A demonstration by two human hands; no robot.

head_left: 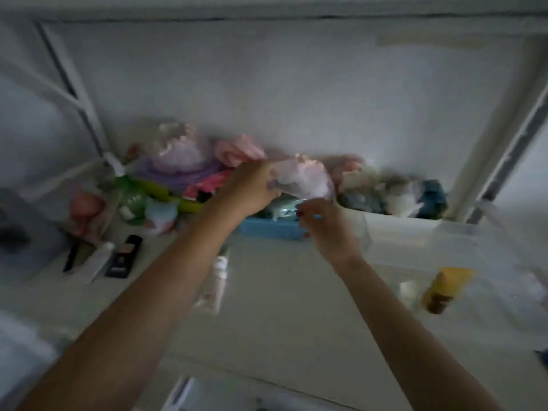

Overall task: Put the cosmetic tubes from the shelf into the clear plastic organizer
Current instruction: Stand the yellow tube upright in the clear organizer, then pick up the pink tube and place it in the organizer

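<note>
The picture is blurred. A white cosmetic tube (pixel 218 280) lies on the pale shelf (pixel 281 307) between my forearms. Another white tube (pixel 95 262) lies at the left beside black compacts (pixel 124 256). The clear plastic organizer (pixel 444 241) stands at the right with a yellow bottle (pixel 444 289) in it. My left hand (pixel 252 188) is closed on a pale pink-white bundle (pixel 302 179) at the back of the shelf. My right hand (pixel 326 226) is curled just under that bundle, by the organizer's left edge; the blur hides whether it holds anything.
A blue basket (pixel 272 228) sits under both hands. Soft toys, pink and purple cloth and a green bottle (pixel 130 197) crowd the back left. A white bin (pixel 397 221) with folded cloths stands at the back right. White frame posts rise at both sides.
</note>
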